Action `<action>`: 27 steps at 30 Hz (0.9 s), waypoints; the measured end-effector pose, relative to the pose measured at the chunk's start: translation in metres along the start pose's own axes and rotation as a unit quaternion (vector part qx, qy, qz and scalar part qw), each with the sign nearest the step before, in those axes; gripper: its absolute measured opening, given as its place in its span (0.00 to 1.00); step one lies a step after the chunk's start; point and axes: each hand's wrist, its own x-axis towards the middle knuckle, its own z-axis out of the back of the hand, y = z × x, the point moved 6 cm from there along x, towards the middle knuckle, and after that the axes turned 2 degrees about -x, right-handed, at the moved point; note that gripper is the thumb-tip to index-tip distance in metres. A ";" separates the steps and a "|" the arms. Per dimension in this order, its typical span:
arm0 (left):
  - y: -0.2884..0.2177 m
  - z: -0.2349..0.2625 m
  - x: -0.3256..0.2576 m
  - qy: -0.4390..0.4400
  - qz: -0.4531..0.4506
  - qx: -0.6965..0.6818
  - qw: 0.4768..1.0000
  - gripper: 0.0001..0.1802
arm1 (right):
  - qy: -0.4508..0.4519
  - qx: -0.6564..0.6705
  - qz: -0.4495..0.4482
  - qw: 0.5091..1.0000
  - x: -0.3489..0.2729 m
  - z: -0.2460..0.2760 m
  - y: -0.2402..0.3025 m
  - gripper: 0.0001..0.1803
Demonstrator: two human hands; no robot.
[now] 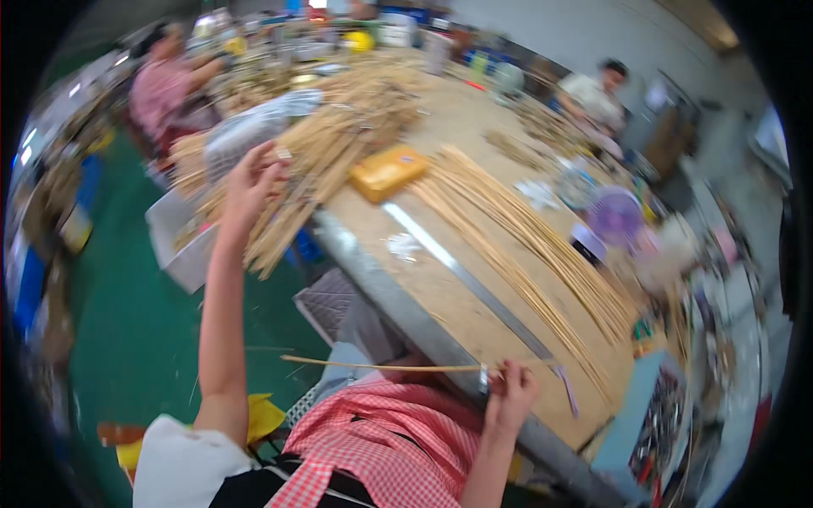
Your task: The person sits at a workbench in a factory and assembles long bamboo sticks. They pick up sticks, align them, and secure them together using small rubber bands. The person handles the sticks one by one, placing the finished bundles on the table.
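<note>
Head view: right hand point(511, 396) pinches a thin straw-coloured wooden stick point(381, 367) before a red-and-white checked cloth apron point(381, 423), left hand point(251, 179) raised half-curled, cannot tell if holding anything; stick's unsupported left end could catch the apron and snap.

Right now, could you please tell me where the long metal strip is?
In the head view, the metal strip lies right of centre on the table, slanting from the yellow block down toward the right hand.
</note>
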 end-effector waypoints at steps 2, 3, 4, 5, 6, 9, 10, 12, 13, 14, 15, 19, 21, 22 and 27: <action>-0.014 -0.036 -0.004 0.035 0.011 -0.023 0.999 0.24 | 0.028 0.016 -0.005 0.999 0.000 -0.005 -0.002 0.06; -0.015 -0.055 -0.004 0.060 0.002 -0.030 0.998 0.24 | 0.035 0.027 -0.004 0.999 -0.002 -0.007 0.000 0.06; -0.016 -0.076 -0.004 0.085 -0.008 -0.036 0.996 0.24 | 0.041 0.038 -0.001 0.998 -0.003 -0.007 0.002 0.06; -0.017 -0.102 -0.002 0.112 -0.018 -0.047 0.992 0.23 | 0.046 0.045 0.005 0.998 -0.003 -0.005 0.005 0.06; -0.022 -0.124 -0.004 0.143 -0.028 -0.058 0.988 0.23 | 0.046 0.049 0.005 0.998 -0.003 -0.003 0.005 0.06; -0.037 -0.190 -0.018 0.228 -0.047 -0.091 0.968 0.23 | 0.043 0.055 0.006 0.998 -0.002 0.006 0.007 0.07; -0.045 -0.205 -0.026 0.248 -0.047 -0.097 0.963 0.23 | 0.046 0.057 0.005 0.997 -0.003 0.005 0.008 0.07; -0.060 -0.241 -0.042 0.299 -0.046 -0.114 0.946 0.23 | 0.047 0.062 0.004 0.997 -0.003 0.005 0.012 0.08; -0.064 -0.256 -0.051 0.325 -0.043 -0.122 0.937 0.23 | 0.045 0.065 0.008 0.997 -0.003 0.006 0.013 0.08; -0.069 -0.270 -0.061 0.350 -0.040 -0.130 0.927 0.23 | 0.045 0.069 0.011 0.997 -0.003 0.006 0.014 0.08; -0.074 -0.285 -0.071 0.372 -0.047 -0.138 0.917 0.24 | 0.044 0.071 0.014 0.996 -0.003 0.007 0.014 0.08; -0.102 -0.320 -0.101 0.441 -0.039 -0.150 0.884 0.24 | 0.049 0.071 0.018 0.996 -0.002 0.005 0.017 0.09; -0.105 -0.330 -0.113 0.461 -0.039 -0.155 0.873 0.25 | 0.052 0.073 0.022 0.996 -0.002 0.005 0.019 0.09; -0.106 -0.334 -0.118 0.472 -0.039 -0.159 0.867 0.26 | 0.054 0.075 0.022 0.995 -0.002 0.006 0.019 0.09; -0.108 -0.337 -0.127 0.493 -0.040 -0.163 0.854 0.27 | 0.046 0.085 0.015 0.995 -0.002 0.008 0.018 0.08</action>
